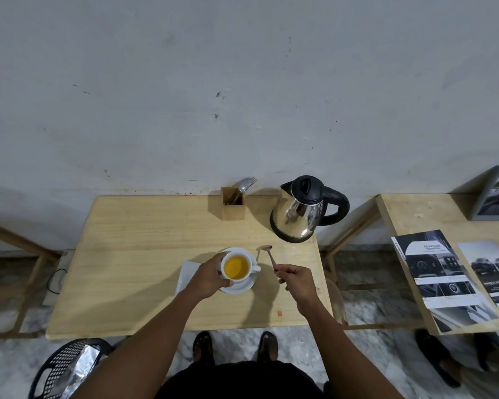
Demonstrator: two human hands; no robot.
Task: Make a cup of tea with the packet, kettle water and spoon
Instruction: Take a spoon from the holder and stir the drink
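Note:
A white cup [237,267] filled with yellow-orange tea stands on a white saucer [242,287] near the front right of the wooden table [133,254]. My left hand [211,276] wraps around the cup's left side. My right hand [296,279] pinches the handle of a metal spoon [269,254], whose bowl hovers just right of the cup, outside it. A steel kettle [300,214] with black lid and handle stands at the table's back right. Something white and flat [186,273] lies under my left wrist; I cannot tell if it is the packet.
A wooden holder [233,204] with cutlery stands at the back by the wall. A second table [415,214] to the right carries brochures [441,272] and a framed picture [496,194]. A black mesh bin [67,367] with foil wrapping sits on the floor at lower left.

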